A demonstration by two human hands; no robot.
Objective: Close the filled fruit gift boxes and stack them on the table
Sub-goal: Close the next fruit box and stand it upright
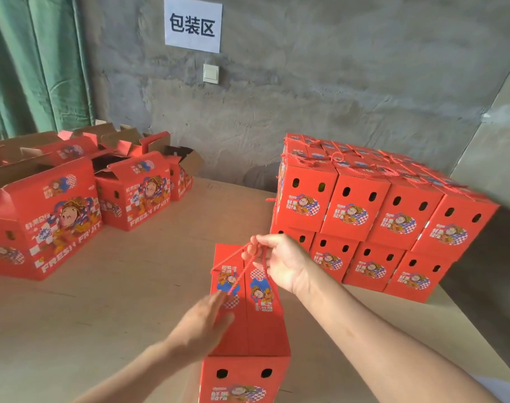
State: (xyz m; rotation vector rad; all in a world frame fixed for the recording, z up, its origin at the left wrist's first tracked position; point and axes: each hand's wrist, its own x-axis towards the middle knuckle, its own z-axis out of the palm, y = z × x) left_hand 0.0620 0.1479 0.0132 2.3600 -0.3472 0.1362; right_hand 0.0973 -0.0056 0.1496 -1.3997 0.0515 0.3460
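Note:
A closed red fruit gift box (258, 324) stands on the table (117, 309) right in front of me, its top flaps meeting along the middle. My left hand (203, 324) lies flat on the left flap with straight fingers. My right hand (280, 261) pinches the box's red rope handle (242, 271) and holds it up above the far end of the lid. A stack of closed red boxes (373, 219), two layers high, stands on the table's right side.
Several open red boxes (48, 216) with raised flaps stand at the table's left and back left. Behind is a grey concrete wall with a white paper sign (192, 24) and a light switch (211, 73). A green curtain (35, 62) hangs at the left.

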